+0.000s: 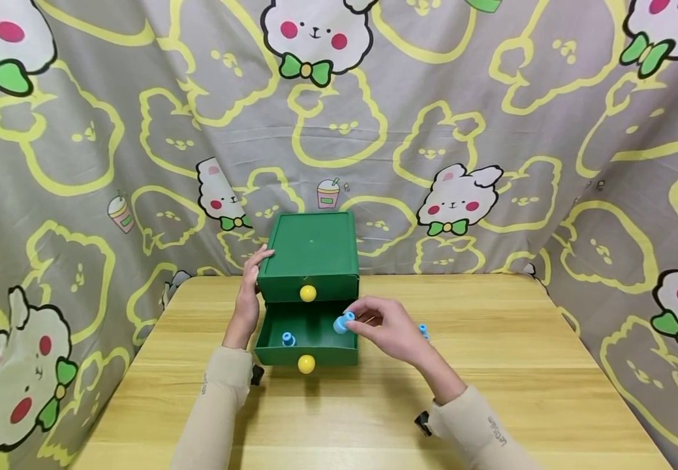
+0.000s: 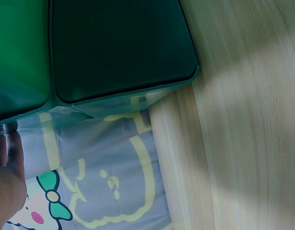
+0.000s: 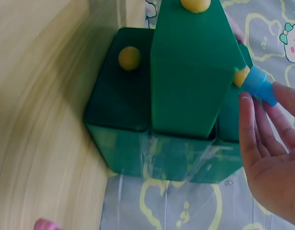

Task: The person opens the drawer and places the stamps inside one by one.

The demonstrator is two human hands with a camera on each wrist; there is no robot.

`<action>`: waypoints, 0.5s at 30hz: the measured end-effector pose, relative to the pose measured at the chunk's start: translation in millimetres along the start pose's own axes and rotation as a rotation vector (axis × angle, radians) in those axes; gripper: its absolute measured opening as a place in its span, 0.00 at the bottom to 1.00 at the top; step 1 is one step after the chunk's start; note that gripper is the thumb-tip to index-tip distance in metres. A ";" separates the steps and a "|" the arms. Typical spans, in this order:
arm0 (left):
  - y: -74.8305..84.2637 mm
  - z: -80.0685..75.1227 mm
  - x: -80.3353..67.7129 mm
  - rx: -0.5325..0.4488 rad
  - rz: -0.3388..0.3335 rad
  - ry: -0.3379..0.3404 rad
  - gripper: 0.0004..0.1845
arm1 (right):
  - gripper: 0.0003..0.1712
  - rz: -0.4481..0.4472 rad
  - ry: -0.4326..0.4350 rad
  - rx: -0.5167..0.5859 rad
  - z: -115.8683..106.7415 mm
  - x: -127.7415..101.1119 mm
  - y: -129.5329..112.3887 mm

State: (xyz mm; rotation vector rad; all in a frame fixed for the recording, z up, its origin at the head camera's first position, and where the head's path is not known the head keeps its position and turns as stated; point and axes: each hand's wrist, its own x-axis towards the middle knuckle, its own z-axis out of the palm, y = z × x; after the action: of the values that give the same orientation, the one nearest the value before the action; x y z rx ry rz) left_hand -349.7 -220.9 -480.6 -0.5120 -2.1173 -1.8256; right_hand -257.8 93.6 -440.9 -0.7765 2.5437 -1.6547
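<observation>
Right hand (image 1: 390, 331): fingers curled, pinching a light-blue piece (image 1: 343, 322) at the fingertips. The piece is held above the right part of the open lower drawer (image 1: 306, 336), just over its interior. In the right wrist view the same piece (image 3: 260, 85) shows past the fingertips (image 3: 246, 112), next to the green box (image 3: 195, 72).

Left hand (image 1: 249, 295): fingers straight, laid flat against the left side of the box (image 1: 310, 251), with the fingertips reaching its upper front corner. It grips nothing. In the left wrist view only a fingertip (image 2: 13, 153) shows, at the lower edge of the box (image 2: 119, 45).

Box: green, with two drawers, standing at the far edge of the table (image 1: 491, 365). The upper drawer is shut and carries a yellow knob (image 1: 308, 293). The lower drawer is pulled out toward the person, and its own yellow knob (image 1: 306, 364) sits on the front panel.

Drawer contents: a second light-blue piece (image 1: 288, 339) stands upright on the drawer floor, left of centre, well apart from the held piece.

Table: wooden, light in colour. Another blue piece (image 1: 423, 330) lies on it just behind the right hand, partly hidden.

Surround: a grey cloth (image 1: 491, 130) printed with yellow outlines and white cartoon animals hangs behind and beside the table.
</observation>
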 end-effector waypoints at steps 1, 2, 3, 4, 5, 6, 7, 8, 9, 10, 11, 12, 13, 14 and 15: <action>0.2 0.3 0.2 -0.001 -0.001 0.001 0.29 | 0.08 -0.004 -0.009 0.004 2.6 1.0 -1.0; 0.4 0.6 0.2 0.000 -0.003 0.003 0.29 | 0.08 -0.007 -0.020 0.010 5.4 2.4 -2.0; 0.5 0.7 0.1 0.001 -0.003 0.004 0.29 | 0.08 -0.012 -0.030 0.016 8.3 3.8 -3.2; 0.3 0.8 0.0 0.003 -0.004 0.005 0.29 | 0.08 -0.017 -0.040 0.018 11.2 5.3 -4.2; -0.2 0.8 -0.2 0.005 -0.006 0.004 0.29 | 0.08 -0.020 -0.049 0.017 14.2 6.9 -5.3; -0.9 0.7 -0.3 0.006 -0.010 0.004 0.29 | 0.08 -0.022 -0.057 0.017 17.1 8.3 -6.2; -1.4 0.8 -0.4 0.010 -0.013 0.002 0.29 | 0.07 -0.025 -0.066 0.016 20.1 10.0 -7.1; -1.9 0.6 -0.7 0.014 -0.015 0.001 0.29 | 0.07 -0.028 -0.074 0.012 22.9 11.7 -7.8; -2.3 0.5 -0.9 0.016 -0.017 0.002 0.29 | 0.07 -0.030 -0.082 0.009 25.7 13.3 -8.6; -2.8 0.4 -0.9 0.018 -0.021 0.004 0.29 | 0.07 -0.034 -0.088 0.004 28.3 15.0 -9.3; -3.2 0.3 -0.8 0.018 -0.020 0.005 0.29 | 0.07 -0.037 -0.095 0.001 30.8 16.8 -9.8; -3.1 0.3 -0.7 0.017 -0.021 0.007 0.29 | 0.07 -0.040 -0.100 0.000 33.2 18.5 -10.2; -2.9 0.4 -0.4 0.016 -0.020 0.009 0.29 | 0.07 -0.044 -0.104 -0.004 35.3 20.1 -10.4; -2.7 0.6 -0.1 0.014 -0.017 0.009 0.29 | 0.07 -0.046 -0.108 -0.009 37.1 21.4 -10.6; -2.3 0.9 0.2 0.012 -0.017 0.009 0.29 | 0.06 -0.048 -0.112 -0.015 38.8 22.8 -10.6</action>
State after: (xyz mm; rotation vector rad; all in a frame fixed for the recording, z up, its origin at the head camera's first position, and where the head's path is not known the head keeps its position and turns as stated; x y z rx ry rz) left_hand -350.9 -220.3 -482.6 -0.4835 -2.1316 -1.8190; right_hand -263.1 47.8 -443.1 -0.9112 2.4832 -1.5594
